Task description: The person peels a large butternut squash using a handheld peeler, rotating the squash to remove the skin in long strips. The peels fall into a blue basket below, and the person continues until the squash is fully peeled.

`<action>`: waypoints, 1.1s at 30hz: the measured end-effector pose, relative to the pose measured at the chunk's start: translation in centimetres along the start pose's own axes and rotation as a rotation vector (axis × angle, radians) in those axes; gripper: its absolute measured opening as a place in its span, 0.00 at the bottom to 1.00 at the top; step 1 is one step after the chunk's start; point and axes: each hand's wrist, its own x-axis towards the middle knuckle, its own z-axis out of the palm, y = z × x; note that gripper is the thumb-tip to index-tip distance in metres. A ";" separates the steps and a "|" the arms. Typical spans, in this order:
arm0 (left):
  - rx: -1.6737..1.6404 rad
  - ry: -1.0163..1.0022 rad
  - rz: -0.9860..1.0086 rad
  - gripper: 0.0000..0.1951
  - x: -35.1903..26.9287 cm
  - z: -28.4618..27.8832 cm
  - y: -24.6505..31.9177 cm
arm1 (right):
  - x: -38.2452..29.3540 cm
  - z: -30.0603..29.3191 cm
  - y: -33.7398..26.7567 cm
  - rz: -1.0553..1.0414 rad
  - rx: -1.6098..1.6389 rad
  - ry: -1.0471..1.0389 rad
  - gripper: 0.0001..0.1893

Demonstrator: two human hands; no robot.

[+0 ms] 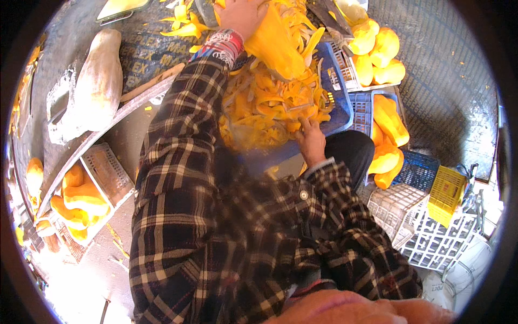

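Observation:
My left hand (243, 18) reaches to the top of the view and lies on the upper end of a peeled butternut squash (279, 44). The orange squash slants down over a heap of peelings (259, 101), which fills a blue plastic crate (344, 109) in front of me. My right hand (312, 139) is at the lower right of the heap, fingers bent around what looks like a peeler (300, 107) with a thin metal bar. Its handle is mostly hidden by the fingers.
An unpeeled squash (99, 77) lies on the dark printed board at left. Peeled squashes fill a crate (109, 174) at lower left, a white crate (344, 67) and a blue crate (360, 109) at right. Stacked crates (445, 194) stand at lower right.

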 end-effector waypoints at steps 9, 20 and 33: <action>-0.019 -0.042 0.010 0.19 -0.3 -0.3 0.0 | 5.2 -0.6 -2.9 -0.312 0.022 0.211 0.22; -0.014 -0.005 0.057 0.18 -0.1 0.3 -0.3 | 4.4 2.7 -0.6 -0.260 0.199 0.174 0.29; -0.006 0.099 0.093 0.16 -0.1 1.3 -0.5 | 4.5 6.2 -0.3 -0.217 0.288 0.156 0.27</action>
